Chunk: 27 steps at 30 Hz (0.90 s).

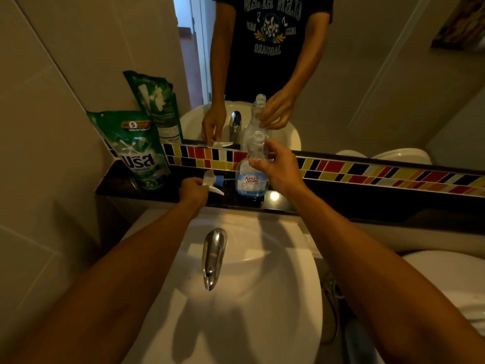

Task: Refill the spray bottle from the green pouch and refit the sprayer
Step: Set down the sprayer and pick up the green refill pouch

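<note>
We take the one chrome faucet (213,256) on the white ceramic basin (236,311) as our landmark. Behind it runs a dark glossy ledge (341,198) under a strip of red, yellow and black mosaic tiles (367,174) and a mirror (367,74).

On that ledge, just behind the faucet and slightly to its right, stands one clear plastic spray bottle (250,179) with a blue-and-white label; a shallow layer of blue liquid sits at its bottom and its neck is uncapped. Our right hand (273,166) wraps thumb and fingers around the bottle's upper neck, closed on it.

Behind the faucet and to its left, our left hand (193,190) rests at the ledge, fingers curled shut around one white trigger sprayer (213,183) with a blue collar; the sprayer is off the bottle and lies just beside its base.

Further left of the faucet, one green refill pouch (140,151) with white lettering stands upright in the ledge's corner, leaning against the wall, apart from both hands. The mirror doubles the pouch, bottle and hands.
</note>
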Motion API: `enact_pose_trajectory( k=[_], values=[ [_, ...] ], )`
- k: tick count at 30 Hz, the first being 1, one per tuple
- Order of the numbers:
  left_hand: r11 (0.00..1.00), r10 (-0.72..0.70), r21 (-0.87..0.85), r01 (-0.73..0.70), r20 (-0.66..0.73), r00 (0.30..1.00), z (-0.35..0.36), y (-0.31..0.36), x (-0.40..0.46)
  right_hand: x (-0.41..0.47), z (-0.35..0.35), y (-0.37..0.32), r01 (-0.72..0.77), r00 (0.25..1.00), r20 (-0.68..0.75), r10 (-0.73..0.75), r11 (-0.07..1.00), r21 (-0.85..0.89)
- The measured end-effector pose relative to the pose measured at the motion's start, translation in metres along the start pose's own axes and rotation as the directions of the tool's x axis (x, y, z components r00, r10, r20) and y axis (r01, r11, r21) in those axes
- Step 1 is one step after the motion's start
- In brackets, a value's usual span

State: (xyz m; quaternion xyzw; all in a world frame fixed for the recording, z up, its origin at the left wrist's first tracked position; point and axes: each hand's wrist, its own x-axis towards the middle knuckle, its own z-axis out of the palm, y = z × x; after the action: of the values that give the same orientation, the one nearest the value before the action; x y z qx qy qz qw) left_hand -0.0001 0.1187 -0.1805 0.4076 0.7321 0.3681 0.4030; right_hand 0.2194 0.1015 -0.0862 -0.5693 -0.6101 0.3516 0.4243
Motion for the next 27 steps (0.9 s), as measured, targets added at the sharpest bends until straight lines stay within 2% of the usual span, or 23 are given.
enact_pose_trajectory(
  k=[6, 11, 16, 18, 22, 27],
  values=[
    [0.992, 0.057, 0.115, -0.050, -0.064, 0.996, 0.007, -0.003, -0.006, -0.004, 0.003, 0.010, -0.030, 0.999, -0.017, 0.030, 0.999, -0.033],
    [0.990, 0.081, 0.124, -0.070, -0.087, 0.993, 0.007, -0.005, -0.013, -0.013, 0.008, 0.014, -0.050, 0.998, -0.047, 0.050, 0.999, -0.007],
    [0.983, 0.168, 0.091, -0.159, -0.095, 0.981, -0.013, -0.007, -0.026, -0.047, 0.024, 0.020, 0.052, 0.948, -0.308, -0.074, 0.996, -0.076],
    [0.977, 0.200, 0.104, -0.186, -0.138, 0.970, -0.028, -0.008, -0.033, -0.062, 0.036, 0.022, 0.106, 0.924, -0.355, -0.140, 0.988, -0.115],
    [0.963, 0.261, 0.131, -0.237, -0.223, 0.939, -0.066, -0.016, -0.041, -0.078, 0.068, 0.020, 0.176, 0.936, -0.284, -0.207, 0.976, -0.129],
    [0.970, 0.242, 0.065, -0.233, -0.288, 0.927, -0.120, -0.021, -0.040, -0.071, 0.111, 0.000, 0.155, 0.981, -0.108, -0.160, 0.987, -0.052]
  ],
)
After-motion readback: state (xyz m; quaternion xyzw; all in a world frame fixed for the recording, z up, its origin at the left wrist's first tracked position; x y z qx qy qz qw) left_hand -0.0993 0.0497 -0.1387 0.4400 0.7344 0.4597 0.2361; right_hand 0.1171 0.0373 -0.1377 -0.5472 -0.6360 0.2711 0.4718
